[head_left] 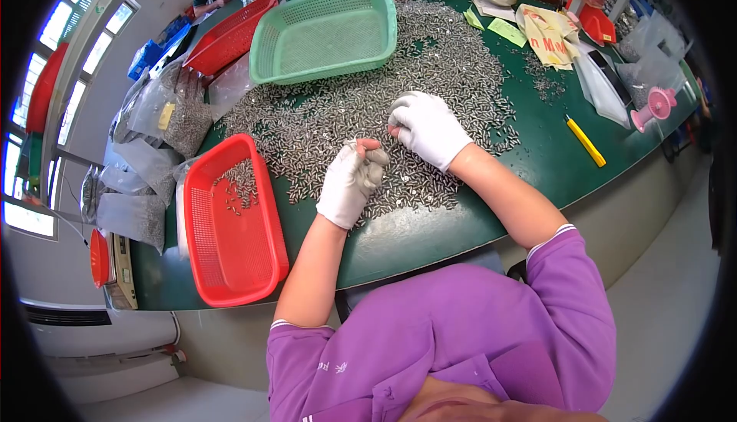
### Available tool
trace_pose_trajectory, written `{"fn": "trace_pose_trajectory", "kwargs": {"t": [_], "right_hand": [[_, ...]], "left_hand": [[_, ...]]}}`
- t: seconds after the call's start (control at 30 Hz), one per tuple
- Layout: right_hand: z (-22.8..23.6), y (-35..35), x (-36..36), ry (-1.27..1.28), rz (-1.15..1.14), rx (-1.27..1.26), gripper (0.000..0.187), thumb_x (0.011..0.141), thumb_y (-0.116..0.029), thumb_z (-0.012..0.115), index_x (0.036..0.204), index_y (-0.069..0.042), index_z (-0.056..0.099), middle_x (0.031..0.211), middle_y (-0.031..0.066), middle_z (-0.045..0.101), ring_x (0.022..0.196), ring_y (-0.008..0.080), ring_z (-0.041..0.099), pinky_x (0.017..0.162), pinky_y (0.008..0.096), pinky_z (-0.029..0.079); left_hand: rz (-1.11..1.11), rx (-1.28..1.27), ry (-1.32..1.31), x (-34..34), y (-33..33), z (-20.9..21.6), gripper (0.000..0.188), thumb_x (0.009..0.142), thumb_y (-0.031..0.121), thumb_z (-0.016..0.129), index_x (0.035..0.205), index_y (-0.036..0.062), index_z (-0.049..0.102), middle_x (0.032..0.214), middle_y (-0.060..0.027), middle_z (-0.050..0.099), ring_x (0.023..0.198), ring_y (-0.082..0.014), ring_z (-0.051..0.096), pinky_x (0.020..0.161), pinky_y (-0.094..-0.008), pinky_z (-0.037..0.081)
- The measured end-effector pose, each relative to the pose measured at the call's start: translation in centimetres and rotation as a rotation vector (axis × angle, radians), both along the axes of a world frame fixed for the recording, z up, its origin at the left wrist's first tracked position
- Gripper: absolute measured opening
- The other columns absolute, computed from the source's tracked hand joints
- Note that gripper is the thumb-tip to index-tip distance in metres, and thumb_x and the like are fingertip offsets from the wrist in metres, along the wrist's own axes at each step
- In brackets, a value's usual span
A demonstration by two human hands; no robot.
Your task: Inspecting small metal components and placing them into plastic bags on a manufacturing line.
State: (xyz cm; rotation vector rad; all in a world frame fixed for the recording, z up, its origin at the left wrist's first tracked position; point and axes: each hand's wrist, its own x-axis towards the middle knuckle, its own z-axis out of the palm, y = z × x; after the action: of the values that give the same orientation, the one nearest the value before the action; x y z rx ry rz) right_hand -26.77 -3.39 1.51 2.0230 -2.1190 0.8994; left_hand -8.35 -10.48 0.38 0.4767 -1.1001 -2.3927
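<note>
The shallow red plastic mesh basket (234, 222), holding a few parts, is lying just left of the white-gloved left hand (351, 182). That hand is curling closed, apparently pinching small parts. The white-gloved right hand (424, 126) is bending fingertips-down into the spread of small grey metal pins (453, 69); its grasp cannot be told.
</note>
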Motion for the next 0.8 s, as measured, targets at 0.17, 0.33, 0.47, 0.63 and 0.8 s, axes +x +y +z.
{"fn": "trace_pose_trajectory", "kwargs": {"t": [0.17,0.33,0.47,0.63,0.8], "right_hand": [[-0.3,0.6,0.4,0.101,0.081,0.05,0.009,0.071,-0.024,0.067,0.077,-0.018,0.069,0.103,0.0023,0.061,0.106,0.0236,0.053,0.09,0.0408,0.04],[-0.5,0.0,0.6,0.05,0.08,0.022,0.012,0.074,-0.024,0.065,0.077,-0.013,0.068,0.101,0.0034,0.063,0.103,0.0238,0.055,0.087,0.0399,0.043],[1.3,0.2,0.8,-0.488,0.233,-0.04,0.017,0.081,-0.024,0.062,0.084,-0.007,0.065,0.101,0.0084,0.062,0.096,0.027,0.059,0.085,0.0355,0.047],[0.8,0.4,1.2,-0.713,0.333,0.069,0.025,0.081,-0.026,0.064,0.095,-0.006,0.066,0.111,0.0139,0.059,0.102,0.0254,0.059,0.088,0.0342,0.047],[1.0,0.3,0.5,-0.278,0.241,-0.122,0.02,0.075,-0.022,0.066,0.091,-0.011,0.069,0.113,0.0099,0.06,0.101,0.029,0.058,0.089,0.0373,0.047]], "left_hand": [[0.046,0.05,0.008,0.0,-0.4,-0.4,0.026,0.093,0.026,0.053,0.108,0.0048,0.052,0.088,-0.0053,0.058,0.055,-0.0075,0.04,0.052,-0.0222,0.035],[0.044,0.043,-0.035,0.1,-0.2,-0.2,0.019,0.092,0.022,0.055,0.104,0.0065,0.052,0.086,-0.0047,0.057,0.055,-0.0067,0.039,0.051,-0.0205,0.033],[-0.019,0.017,-0.098,-0.1,0.2,0.2,0.012,0.091,0.015,0.058,0.101,0.0091,0.054,0.083,-0.0019,0.056,0.053,-0.0045,0.038,0.049,-0.0175,0.031],[-0.051,0.04,-0.077,-0.2,0.7,0.5,0.013,0.091,0.018,0.059,0.102,0.0106,0.058,0.083,0.0021,0.056,0.052,-0.0026,0.038,0.049,-0.0178,0.031],[-0.019,-0.079,-0.066,0.0,0.1,-0.2,0.016,0.092,0.017,0.057,0.103,0.0054,0.055,0.083,-0.0019,0.059,0.055,-0.0032,0.043,0.047,-0.0148,0.031]]}}
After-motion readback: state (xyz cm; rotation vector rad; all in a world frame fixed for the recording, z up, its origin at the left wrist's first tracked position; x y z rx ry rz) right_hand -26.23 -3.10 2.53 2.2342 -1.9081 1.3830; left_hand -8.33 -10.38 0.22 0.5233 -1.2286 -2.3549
